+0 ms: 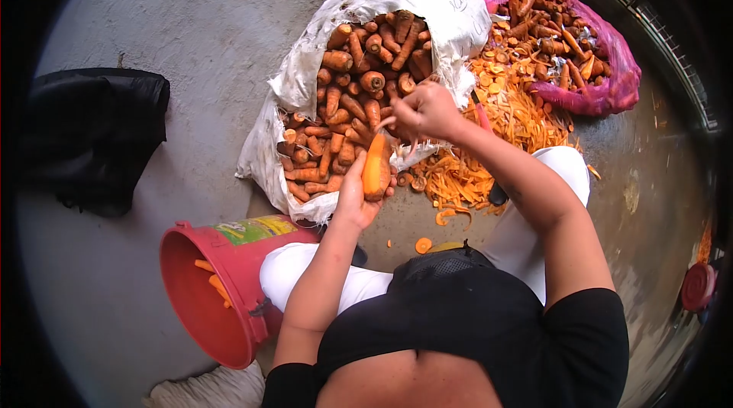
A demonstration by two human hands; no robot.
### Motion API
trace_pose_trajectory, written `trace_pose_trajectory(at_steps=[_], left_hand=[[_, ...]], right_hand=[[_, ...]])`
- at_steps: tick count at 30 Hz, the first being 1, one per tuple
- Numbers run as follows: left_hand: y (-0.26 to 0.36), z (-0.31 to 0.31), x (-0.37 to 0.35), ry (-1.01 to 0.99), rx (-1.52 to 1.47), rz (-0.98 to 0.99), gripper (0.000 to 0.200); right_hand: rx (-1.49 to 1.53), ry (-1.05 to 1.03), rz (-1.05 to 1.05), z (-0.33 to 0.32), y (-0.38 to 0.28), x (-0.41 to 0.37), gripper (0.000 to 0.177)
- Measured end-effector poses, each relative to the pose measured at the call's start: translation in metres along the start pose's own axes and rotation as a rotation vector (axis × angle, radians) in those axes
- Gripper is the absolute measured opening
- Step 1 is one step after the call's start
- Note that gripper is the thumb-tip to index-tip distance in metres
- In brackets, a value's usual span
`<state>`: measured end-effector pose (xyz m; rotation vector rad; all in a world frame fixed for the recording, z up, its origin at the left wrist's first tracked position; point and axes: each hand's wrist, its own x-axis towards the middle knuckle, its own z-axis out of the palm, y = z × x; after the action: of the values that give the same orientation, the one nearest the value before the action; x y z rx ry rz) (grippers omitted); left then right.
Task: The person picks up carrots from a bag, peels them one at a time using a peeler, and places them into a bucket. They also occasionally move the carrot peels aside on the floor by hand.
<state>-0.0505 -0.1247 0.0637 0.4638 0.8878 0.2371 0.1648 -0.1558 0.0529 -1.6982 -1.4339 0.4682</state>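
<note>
My left hand [360, 198] is wrapped round a partly peeled carrot [376, 167], bright orange on one side and darker on the other. Just above its upper end, my right hand [427, 111] is closed, its fingers blurred. A thin pale strip shows by those fingers; what they grip is hard to make out. Behind both hands lies a big white sack [294, 79], its mouth spread and full of unpeeled carrots [355, 106]. Orange peelings and cut ends [458, 179] are heaped beside and under my right forearm. A red-pink strip [483, 118] shows next to that wrist.
A pink mesh sack [622, 76] of carrots stands at the back right. Tipped by my left leg is a red bucket [248, 274] with a few peeled carrots [217, 286] inside. Black plastic [107, 129] lies far left. A carrot slice [423, 245] is on the floor.
</note>
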Motion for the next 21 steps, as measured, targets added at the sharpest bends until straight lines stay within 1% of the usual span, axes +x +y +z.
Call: trace_pose_trajectory(at_steps=[2,4,6,10,12,13,15,16,17,18,19,20,21], left_hand=[[-0.005,-0.006,0.007,0.024,-0.006,0.02,0.039],[-0.007,-0.004,0.008,0.065,-0.033,0.021,0.036],[-0.007,0.007,0.005,0.124,-0.079,0.005,0.034],[-0.007,-0.002,0.008,-0.085,-0.056,0.019,0.035],[-0.009,0.007,0.008,0.056,-0.083,0.039,0.036],[-0.009,0.014,0.007,0.126,-0.095,0.048,0.037],[-0.006,0.003,0.002,-0.025,0.013,0.011,0.038],[-0.004,0.004,-0.004,-0.101,0.071,-0.011,0.038],[-0.007,0.009,-0.008,-0.052,0.104,0.004,0.041],[-0.006,0.013,-0.012,-0.113,0.095,-0.009,0.041],[-0.005,0.015,-0.015,-0.172,0.085,-0.021,0.042],[-0.003,0.015,-0.017,-0.23,0.077,-0.034,0.042],[-0.003,0.015,-0.016,-0.166,0.08,-0.012,0.044]], right_hand=[[-0.062,0.059,-0.291,0.011,-0.011,-0.008,0.034],[-0.024,-0.006,-0.375,0.014,-0.029,-0.018,0.032],[-0.064,0.006,-0.438,0.018,-0.035,-0.023,0.033],[-0.087,0.019,-0.417,0.02,-0.028,-0.024,0.034],[-0.069,0.011,-0.417,0.02,-0.025,-0.023,0.035],[-0.097,0.015,-0.355,0.021,-0.02,-0.022,0.035],[-0.153,0.025,-0.228,0.019,-0.004,-0.013,0.037],[-0.193,-0.009,-0.061,0.008,0.006,-0.004,0.039],[-0.296,0.02,0.005,0.002,0.022,0.004,0.044],[-0.621,0.01,-0.075,-0.009,0.039,0.008,0.049],[-0.684,-0.032,0.154,-0.018,0.04,0.011,0.044],[-0.642,-0.055,0.313,-0.025,0.04,0.011,0.044],[-0.568,0.046,0.348,-0.022,0.043,0.009,0.044]])
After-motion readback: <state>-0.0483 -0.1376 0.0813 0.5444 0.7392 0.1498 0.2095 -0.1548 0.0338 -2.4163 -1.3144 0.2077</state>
